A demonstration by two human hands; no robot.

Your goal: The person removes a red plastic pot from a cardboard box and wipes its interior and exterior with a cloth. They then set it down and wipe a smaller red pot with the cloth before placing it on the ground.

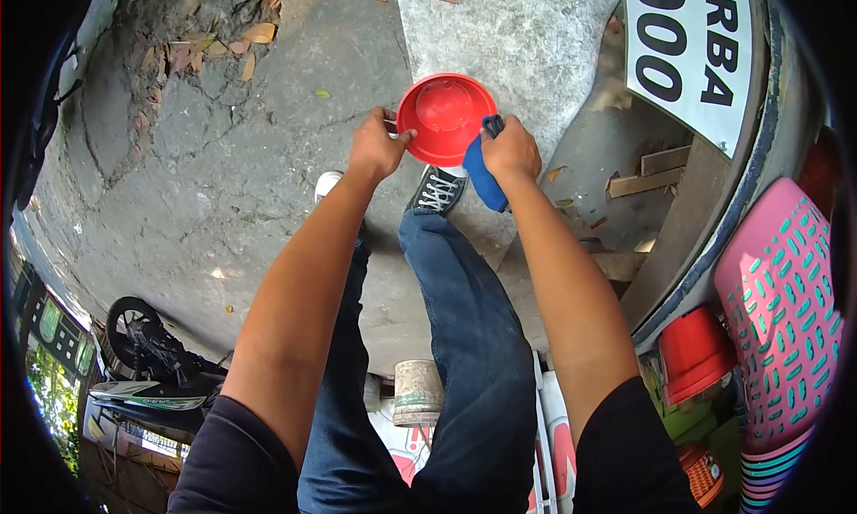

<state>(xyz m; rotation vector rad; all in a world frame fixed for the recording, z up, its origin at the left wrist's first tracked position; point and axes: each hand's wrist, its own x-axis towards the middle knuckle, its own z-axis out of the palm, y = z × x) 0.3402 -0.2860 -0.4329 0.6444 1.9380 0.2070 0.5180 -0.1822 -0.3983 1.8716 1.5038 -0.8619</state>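
Observation:
A round red plastic basin is held out in front of me, its hollow side facing up. My left hand is closed on its left rim, thumb on the near side. In my right hand is a bunched blue cloth with a dark part sticking out above the fingers, close against the basin's right rim. Just below the basin shows my dark shoe with white laces.
Cracked concrete with dry leaves spreads ahead and left. A printed sign is at the upper right. Stacked pink baskets and a red tub stand on the right. A motorcycle is at lower left; a worn bucket sits between my legs.

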